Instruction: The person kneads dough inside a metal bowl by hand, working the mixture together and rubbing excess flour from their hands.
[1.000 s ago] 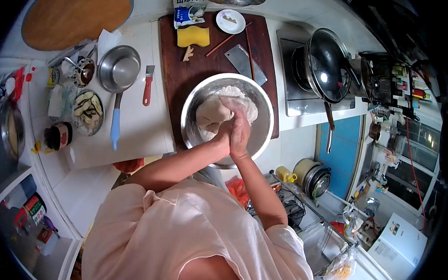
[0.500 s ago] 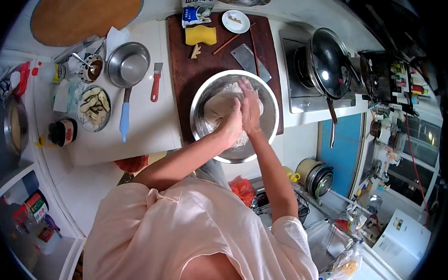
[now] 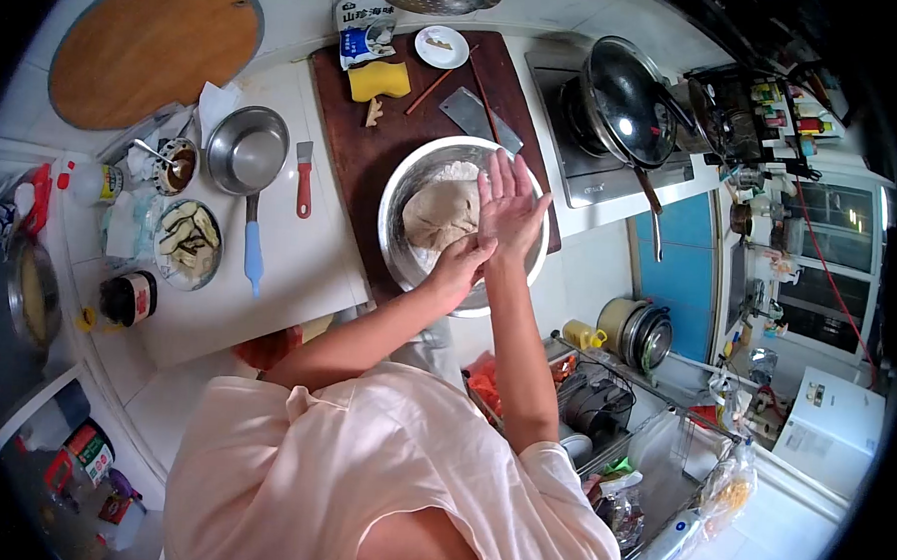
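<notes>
A steel bowl [image 3: 394, 263] holds a pale lump of dough [image 3: 439, 218] with loose white flour around it. Over the bowl's right side my right hand [image 3: 512, 211] is held palm up, fingers spread, with nothing in it. My left hand [image 3: 462, 268] is closed against the heel of my right hand near the wrist, its fingertips partly hidden. Neither hand touches the dough. Beneath the bowl lies a dark wooden board [image 3: 349, 141]. A cleaver [image 3: 476, 116], chopsticks [image 3: 484, 96], ginger [image 3: 374, 112], a yellow sponge [image 3: 379, 81] and a small white plate [image 3: 442, 48] rest on the board.
Left on the counter are a saucepan [image 3: 246, 151], a red-handled scraper [image 3: 304, 182], a bowl of sliced food [image 3: 188, 245] and a sauce bowl [image 3: 179, 166]. A lidded wok [image 3: 631, 103] sits on the stove [image 3: 590, 189] at right. A wire rack [image 3: 622, 443] stands below.
My hands have come away from the dough and out of their palm-to-palm press. My right hand has turned palm up, while my left has slid down to its heel. The view has shifted slightly.
</notes>
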A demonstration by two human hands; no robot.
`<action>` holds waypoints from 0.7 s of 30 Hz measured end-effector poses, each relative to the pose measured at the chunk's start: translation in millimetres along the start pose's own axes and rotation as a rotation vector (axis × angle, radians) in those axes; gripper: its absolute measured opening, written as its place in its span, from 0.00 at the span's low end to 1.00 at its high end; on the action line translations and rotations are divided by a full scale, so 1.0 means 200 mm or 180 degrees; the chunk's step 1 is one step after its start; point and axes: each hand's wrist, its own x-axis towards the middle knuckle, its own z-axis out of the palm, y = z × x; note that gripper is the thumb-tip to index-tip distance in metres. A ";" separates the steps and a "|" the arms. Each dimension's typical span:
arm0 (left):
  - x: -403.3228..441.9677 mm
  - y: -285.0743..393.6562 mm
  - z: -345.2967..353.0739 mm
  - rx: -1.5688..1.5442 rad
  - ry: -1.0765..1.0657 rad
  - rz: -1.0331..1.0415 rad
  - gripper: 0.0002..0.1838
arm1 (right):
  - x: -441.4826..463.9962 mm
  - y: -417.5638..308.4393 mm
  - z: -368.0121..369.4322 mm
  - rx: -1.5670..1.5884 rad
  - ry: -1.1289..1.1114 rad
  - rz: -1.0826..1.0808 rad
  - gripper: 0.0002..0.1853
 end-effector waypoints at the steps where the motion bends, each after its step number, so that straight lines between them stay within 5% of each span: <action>1: 0.01 -0.02 -0.01 0.0101 0.0040 0.0039 0.09 | -0.01 -0.01 0.02 -0.0039 0.0007 -0.0088 0.40; 6: 0.01 -0.01 0.09 0.0819 0.0790 0.0251 0.17 | -0.07 -0.01 0.09 -0.1006 -0.0121 -0.0370 0.40; 10: 0.04 0.10 0.20 0.1359 0.1047 0.0535 0.29 | -0.09 -0.05 0.18 -0.0633 -0.0098 -0.0254 0.39; 14: 0.13 0.23 0.26 0.0515 0.1138 0.0042 0.39 | -0.08 -0.06 0.21 0.0144 -0.0192 0.0052 0.40; 17: 0.07 0.15 0.25 0.0305 0.0571 0.0461 0.43 | 0.00 -0.06 0.10 0.0514 -0.0116 0.0205 0.41; 21: 0.12 0.03 0.13 -0.0248 -0.0291 0.0149 0.27 | 0.07 -0.05 -0.03 0.0482 -0.0045 0.0273 0.40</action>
